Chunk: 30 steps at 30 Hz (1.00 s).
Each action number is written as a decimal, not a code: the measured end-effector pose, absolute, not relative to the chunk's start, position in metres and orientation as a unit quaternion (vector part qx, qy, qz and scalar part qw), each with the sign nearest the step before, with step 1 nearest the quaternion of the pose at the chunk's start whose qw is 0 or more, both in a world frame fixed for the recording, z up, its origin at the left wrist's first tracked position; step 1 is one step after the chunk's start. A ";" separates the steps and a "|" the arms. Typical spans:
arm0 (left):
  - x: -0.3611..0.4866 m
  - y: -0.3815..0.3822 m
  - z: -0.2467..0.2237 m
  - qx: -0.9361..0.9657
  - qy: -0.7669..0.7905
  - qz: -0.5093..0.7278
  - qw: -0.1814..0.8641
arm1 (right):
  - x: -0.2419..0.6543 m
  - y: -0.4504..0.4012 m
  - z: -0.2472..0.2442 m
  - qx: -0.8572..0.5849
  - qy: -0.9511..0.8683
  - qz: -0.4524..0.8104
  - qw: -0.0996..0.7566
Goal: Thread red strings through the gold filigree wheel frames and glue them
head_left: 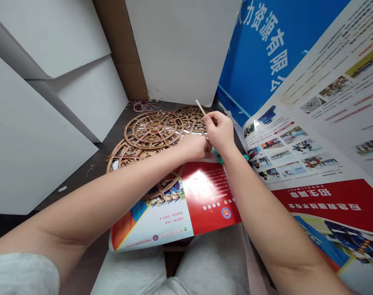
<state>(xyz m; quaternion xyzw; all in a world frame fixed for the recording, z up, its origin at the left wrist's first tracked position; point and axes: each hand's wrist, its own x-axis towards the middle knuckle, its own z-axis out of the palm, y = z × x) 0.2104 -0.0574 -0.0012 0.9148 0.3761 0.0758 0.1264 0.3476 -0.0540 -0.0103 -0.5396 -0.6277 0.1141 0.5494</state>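
Observation:
My right hand (222, 132) is closed in a pinch on a thin pale stick (200, 107), which points up and away to the left. Close against it, my left hand (195, 148) has its fingers curled inward and partly hidden. What they hold, if anything, does not show. A teal object (219, 157), mostly covered, lies just beyond the left fingertips. Left of my hands are several brown openwork discs with scroll patterns: an upper disc (154, 130) overlaps a lower disc (169, 186), and a far disc (191, 119) lies behind.
A glossy printed brochure (209, 188) lies under my hands and reaches over my lap. Another brochure (315, 135) stands open at the right beside a blue printed panel (257, 53). White boxes (180, 45) rise behind and at the left. Tangled thread (143, 104) lies on the dark tabletop (82, 174).

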 end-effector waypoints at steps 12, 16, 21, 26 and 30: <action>0.140 -0.045 -0.006 0.773 0.445 0.378 0.250 | 0.344 -0.059 -0.011 -0.549 -0.673 0.128 0.479; 0.107 -0.036 -0.009 0.721 0.445 0.420 0.325 | 0.336 -0.064 -0.006 -0.535 -0.717 0.108 0.433; 0.089 -0.043 -0.009 0.785 0.387 0.386 0.290 | 0.325 -0.071 -0.004 -0.487 -0.771 0.084 0.401; 0.085 -0.050 -0.004 0.815 0.383 0.371 0.226 | 0.319 -0.076 -0.004 -0.468 -0.787 0.083 0.393; 0.082 -0.052 0.000 0.814 0.375 0.389 0.211 | 0.316 -0.079 -0.001 -0.468 -0.788 0.074 0.394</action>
